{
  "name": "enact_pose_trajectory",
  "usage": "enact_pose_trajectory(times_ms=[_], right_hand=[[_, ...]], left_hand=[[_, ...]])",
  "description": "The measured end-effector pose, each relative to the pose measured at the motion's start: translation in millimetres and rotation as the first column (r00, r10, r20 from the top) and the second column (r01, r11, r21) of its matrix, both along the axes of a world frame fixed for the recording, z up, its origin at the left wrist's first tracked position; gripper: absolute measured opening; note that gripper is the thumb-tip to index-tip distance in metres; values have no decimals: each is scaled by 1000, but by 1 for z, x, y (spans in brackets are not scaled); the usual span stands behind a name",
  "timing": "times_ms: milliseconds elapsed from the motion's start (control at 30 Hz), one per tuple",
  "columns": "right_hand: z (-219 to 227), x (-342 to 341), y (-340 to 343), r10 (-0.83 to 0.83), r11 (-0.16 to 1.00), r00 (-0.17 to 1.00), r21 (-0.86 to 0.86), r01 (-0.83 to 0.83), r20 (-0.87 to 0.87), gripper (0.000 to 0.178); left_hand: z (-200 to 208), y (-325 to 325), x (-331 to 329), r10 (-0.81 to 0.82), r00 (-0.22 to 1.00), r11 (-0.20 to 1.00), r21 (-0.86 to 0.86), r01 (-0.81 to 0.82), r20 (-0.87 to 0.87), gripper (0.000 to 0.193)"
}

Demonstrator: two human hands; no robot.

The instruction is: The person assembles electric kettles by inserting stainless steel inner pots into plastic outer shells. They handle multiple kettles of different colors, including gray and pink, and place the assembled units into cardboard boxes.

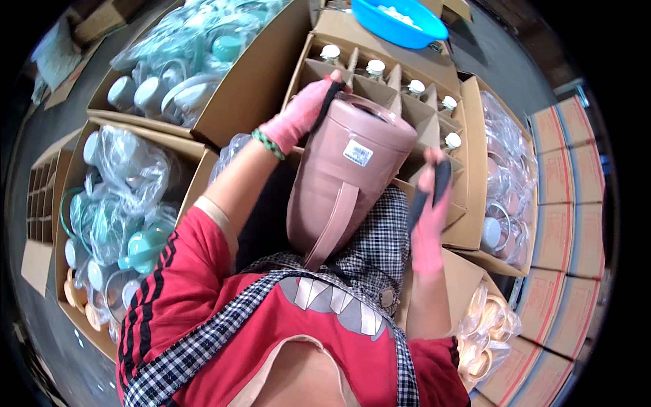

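Observation:
A dusty-pink jug (352,169) with a long handle and a white label sticker leans over my lap, its open mouth tilted away from me. My left hand (302,112), in a pink and black fingerless glove, grips the jug at its rim. To the right of the jug is my right hand (432,210) in a matching glove, raised beside the carton. Its fingers are blurred and partly bent, and I cannot make out anything in them. Just ahead stands a divided carton (468,176) with several white-capped bottle-like pieces (376,68) upright in its cells.
Left are open cartons of teal and white jug parts in plastic bags (129,169) (203,47). A blue basin (400,24) with small white pieces sits at the back. Right are bagged pink parts (505,203), peach handles (485,325) and stacked closed boxes (556,230).

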State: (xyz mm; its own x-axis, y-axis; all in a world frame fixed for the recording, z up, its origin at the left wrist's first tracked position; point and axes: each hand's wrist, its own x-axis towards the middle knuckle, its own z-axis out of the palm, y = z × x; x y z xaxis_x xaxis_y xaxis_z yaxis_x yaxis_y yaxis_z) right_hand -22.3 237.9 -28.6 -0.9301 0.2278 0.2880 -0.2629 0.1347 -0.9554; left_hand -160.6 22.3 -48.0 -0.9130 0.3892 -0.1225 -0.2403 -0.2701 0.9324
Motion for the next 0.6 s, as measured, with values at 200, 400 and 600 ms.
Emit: enact_pose_trajectory(times_ms=[200, 400, 600], right_hand=[[-42, -104, 54, 131, 950, 945, -312, -33, 301, 50], [-18, -45, -37, -4, 935, 997, 353, 32, -81, 45], [-47, -113, 36, 91, 973, 953, -230, -23, 289, 51]], left_hand=[[40, 45, 85, -151, 371, 625, -379, -682, -916, 53], [52, 3, 16, 213, 974, 968, -116, -222, -82, 45], [42, 23, 55, 29, 533, 719, -353, -599, -846, 42]])
